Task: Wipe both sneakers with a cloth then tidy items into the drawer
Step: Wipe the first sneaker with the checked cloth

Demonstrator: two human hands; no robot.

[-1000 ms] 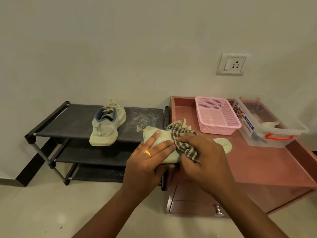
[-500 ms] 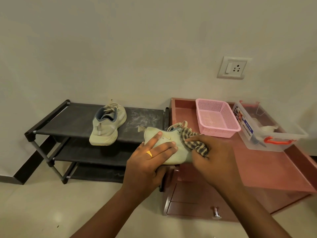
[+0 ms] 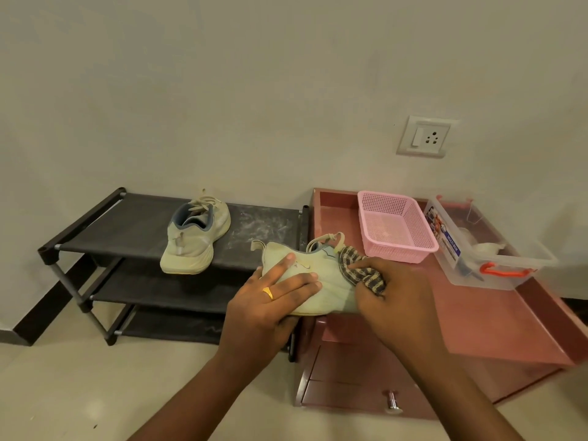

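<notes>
- Two pale cream-green sneakers: the held sneaker [image 3: 321, 281] lay sideways at the left edge of the maroon surface [image 3: 461, 313]; the second sneaker [image 3: 194, 240] stood upright on the top shelf of the black shoe rack [image 3: 133, 224]
- Left grip [image 3: 270, 303] clasped the held sneaker's heel end
- Right grip [image 3: 394, 300] clutched one brown-striped cloth [image 3: 359, 272] against its upper

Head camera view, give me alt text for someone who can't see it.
A person's left hand holds a pale sneaker while the right hand presses a striped cloth against its side. A second sneaker sits on a dark shoe rack to the left; a pink basket and a clear box stand on a reddish cabinet.
</notes>
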